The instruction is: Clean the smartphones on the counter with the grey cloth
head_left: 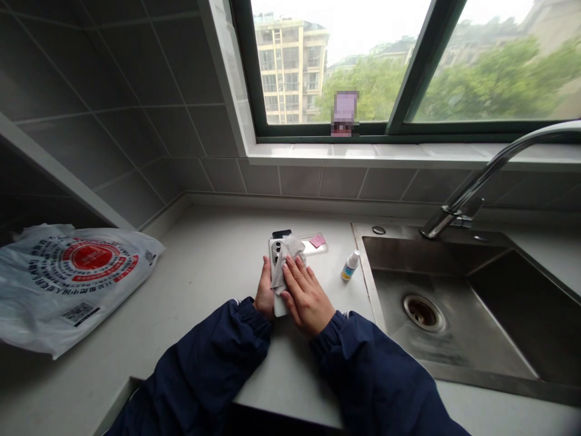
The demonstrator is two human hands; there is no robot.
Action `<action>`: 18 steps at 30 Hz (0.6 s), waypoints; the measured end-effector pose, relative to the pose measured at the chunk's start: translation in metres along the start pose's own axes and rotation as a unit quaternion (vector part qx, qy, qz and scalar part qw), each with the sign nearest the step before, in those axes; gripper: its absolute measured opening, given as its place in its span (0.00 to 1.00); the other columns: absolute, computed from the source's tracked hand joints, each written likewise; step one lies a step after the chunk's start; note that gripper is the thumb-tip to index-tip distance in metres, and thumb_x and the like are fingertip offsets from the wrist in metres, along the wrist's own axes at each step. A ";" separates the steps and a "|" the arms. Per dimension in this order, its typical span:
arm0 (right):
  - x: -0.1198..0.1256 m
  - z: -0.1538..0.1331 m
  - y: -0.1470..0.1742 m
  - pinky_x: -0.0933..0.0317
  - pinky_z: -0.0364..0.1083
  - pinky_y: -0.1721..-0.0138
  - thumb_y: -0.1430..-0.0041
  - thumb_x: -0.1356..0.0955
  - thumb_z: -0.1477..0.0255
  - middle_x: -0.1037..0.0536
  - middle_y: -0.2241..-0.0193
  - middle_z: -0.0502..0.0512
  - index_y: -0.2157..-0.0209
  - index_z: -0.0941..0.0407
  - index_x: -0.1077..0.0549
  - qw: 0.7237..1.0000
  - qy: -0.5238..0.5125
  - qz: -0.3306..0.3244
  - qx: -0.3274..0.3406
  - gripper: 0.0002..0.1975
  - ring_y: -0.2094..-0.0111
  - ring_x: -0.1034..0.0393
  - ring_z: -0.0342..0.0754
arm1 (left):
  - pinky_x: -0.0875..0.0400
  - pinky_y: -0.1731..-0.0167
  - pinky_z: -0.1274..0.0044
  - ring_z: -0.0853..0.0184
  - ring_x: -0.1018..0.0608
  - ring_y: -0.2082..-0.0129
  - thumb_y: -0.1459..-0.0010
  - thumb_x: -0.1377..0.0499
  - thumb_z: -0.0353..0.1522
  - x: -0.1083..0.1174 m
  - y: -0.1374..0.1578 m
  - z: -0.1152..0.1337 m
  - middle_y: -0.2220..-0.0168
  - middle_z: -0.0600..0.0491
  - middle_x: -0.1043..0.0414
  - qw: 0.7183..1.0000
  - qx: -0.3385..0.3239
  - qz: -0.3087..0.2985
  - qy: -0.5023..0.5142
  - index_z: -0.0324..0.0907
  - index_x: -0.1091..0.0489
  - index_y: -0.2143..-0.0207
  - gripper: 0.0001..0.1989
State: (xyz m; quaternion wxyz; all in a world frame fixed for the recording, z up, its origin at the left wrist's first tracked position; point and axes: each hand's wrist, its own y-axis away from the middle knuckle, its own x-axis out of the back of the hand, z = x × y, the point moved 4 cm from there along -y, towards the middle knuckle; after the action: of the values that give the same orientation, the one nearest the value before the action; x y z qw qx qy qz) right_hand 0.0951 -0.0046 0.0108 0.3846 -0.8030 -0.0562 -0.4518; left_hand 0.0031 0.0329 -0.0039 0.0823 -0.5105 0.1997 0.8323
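In the head view, a white smartphone [281, 307] is held over the counter with its back and camera lenses facing up. My left hand [264, 292] grips its left edge, the thumb along the side and the other fingers hidden beneath. On the phone's back lies a crumpled light grey cloth [290, 247]. My right hand [308, 295] holds this cloth against the phone, fingers together and nearly straight. Just beyond are a clear phone case [323, 247] with a pink piece [317, 241] on it and a small dark object [281, 234]. A small spray bottle [350, 266] stands upright to the right.
A steel sink [368, 272] with a curved faucet [467, 184] is set into the counter [204, 254] at right. On the left lies a printed plastic bag [40, 303]. Behind the counter run a tiled wall [299, 180] and a window sill [290, 152].
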 end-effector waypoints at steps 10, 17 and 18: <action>-0.003 -0.010 0.001 0.43 0.62 0.36 0.29 0.42 0.71 0.45 0.32 0.66 0.33 0.65 0.43 0.998 -0.008 -0.047 0.032 0.27 0.29 0.55 0.60 | 0.29 0.45 0.63 0.50 0.20 0.51 0.33 0.55 0.51 0.015 -0.005 0.022 0.58 0.38 0.20 0.986 -0.111 0.127 0.003 0.31 0.28 0.45 0.35; 0.004 -0.017 0.000 0.42 0.61 0.35 0.31 0.39 0.71 0.37 0.35 0.64 0.37 0.63 0.34 0.997 -0.040 -0.034 0.062 0.23 0.31 0.48 0.59 | 0.25 0.56 0.62 0.51 0.18 0.64 0.35 0.64 0.55 0.010 -0.001 0.038 0.67 0.39 0.21 0.984 -0.127 0.120 -0.043 0.30 0.26 0.50 0.43; 0.005 -0.018 0.000 0.43 0.61 0.35 0.31 0.39 0.71 0.36 0.35 0.63 0.38 0.63 0.34 0.996 -0.046 -0.034 0.066 0.23 0.31 0.48 0.58 | 0.24 0.59 0.63 0.52 0.19 0.68 0.35 0.64 0.56 0.010 0.000 0.038 0.69 0.39 0.21 0.984 -0.122 0.120 -0.052 0.30 0.26 0.50 0.43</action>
State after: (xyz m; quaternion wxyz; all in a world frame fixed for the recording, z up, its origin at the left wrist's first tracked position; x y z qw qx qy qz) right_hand 0.0854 -0.0181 0.0197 0.4184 -0.7933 -0.1305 -0.4225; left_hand -0.0327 0.0482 0.0028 -0.0712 -0.4453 0.1517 0.8796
